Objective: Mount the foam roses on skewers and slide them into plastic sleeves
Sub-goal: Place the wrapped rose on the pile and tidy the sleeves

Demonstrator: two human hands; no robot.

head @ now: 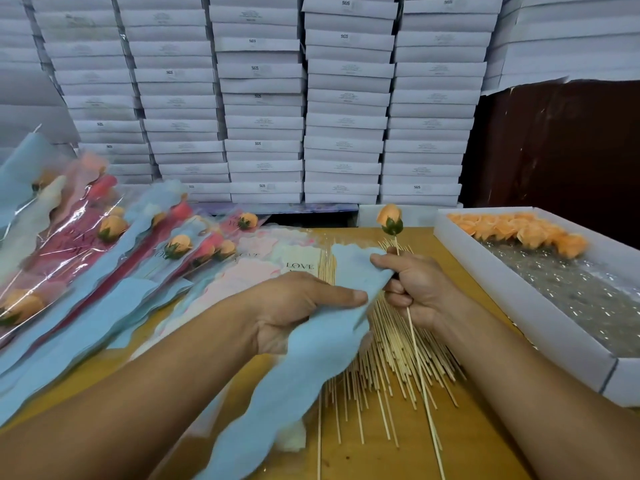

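Note:
My right hand [417,289] grips a thin wooden skewer [420,368] that carries an orange foam rose [389,218] with a green base at its top end. The rose points away from me, above the table. My left hand [301,308] holds a light blue wavy-edged plastic sleeve [304,362] by its upper part, and my right thumb also pinches the sleeve's top edge. The rose is outside the sleeve. A loose pile of bare skewers [384,355] lies on the wooden table [464,445] under both hands.
Finished sleeved roses [114,230] fan across the left side over several empty blue sleeves [86,327] and pink ones [242,275]. A white tray [526,299] at the right holds orange foam roses [519,230]. Stacked white boxes [263,98] form a wall behind.

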